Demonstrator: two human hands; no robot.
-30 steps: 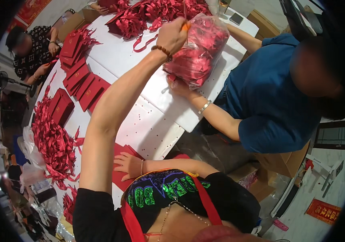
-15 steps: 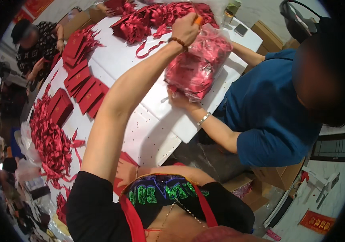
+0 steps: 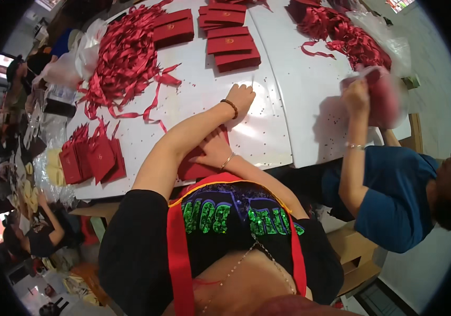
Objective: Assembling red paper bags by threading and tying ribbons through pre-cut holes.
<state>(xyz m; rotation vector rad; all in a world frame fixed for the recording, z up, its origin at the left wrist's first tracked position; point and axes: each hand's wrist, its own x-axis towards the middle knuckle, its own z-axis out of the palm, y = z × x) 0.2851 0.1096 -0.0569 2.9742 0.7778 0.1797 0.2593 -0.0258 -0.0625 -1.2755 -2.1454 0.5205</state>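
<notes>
Broadly, the white bench (image 3: 288,121) fills the upper half of the view, its near edge running just in front of the person's chest. On its far left lies a big loose heap of red ribbons (image 3: 125,58), with strands trailing toward the middle. Straight ahead, well beyond the hands, flat red folders (image 3: 233,45) lie overlapped in a row. A second batch of red folders (image 3: 91,155) leans fanned at the left near edge.

At the right end a co-worker in a blue shirt holds up a clear bag of red ribbons (image 3: 388,97) with a raised hand (image 3: 356,97), apart from the person's own hands.

One red folder (image 3: 196,171) lies right at the near edge, its long side roughly along that edge, partly hidden by the arms. The right hand (image 3: 214,152) rests on top of it. Whether its grip is closed on the folder or only pressing it flat cannot be told.

The left hand (image 3: 241,97) is stretched farther out, up and to the right of the folder. It is palm down on bare bench, its grip released and holding nothing. The right hand is therefore the nearer one to the folder.

Bare, speckled bench surface lies around and beyond the left hand, up to the row of folders.
</notes>
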